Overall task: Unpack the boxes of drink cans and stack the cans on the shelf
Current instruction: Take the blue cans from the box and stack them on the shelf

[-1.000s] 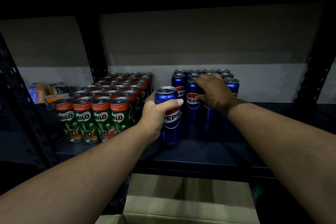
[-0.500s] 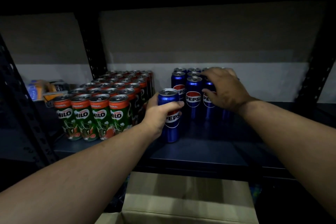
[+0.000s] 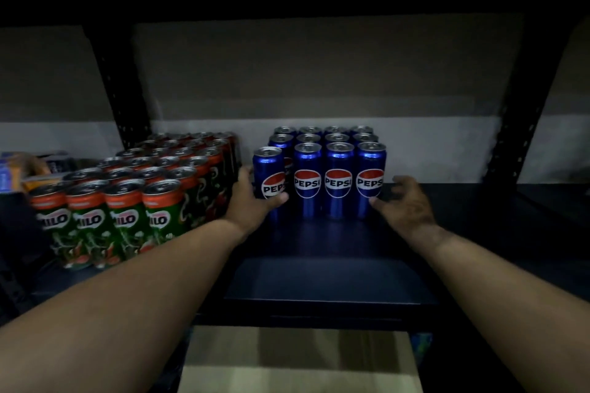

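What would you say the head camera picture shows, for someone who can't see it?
A person's left hand grips a blue Pepsi can beside a block of Pepsi cans on a dark shelf; the right hand is open next to them. Green Milo cans stand left, a cardboard box below.

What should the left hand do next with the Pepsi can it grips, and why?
Probably slide the can back and right, flush with the front row, then release. The left hand holds it slightly forward, left of the block; the right hand is open beside the rightmost can.
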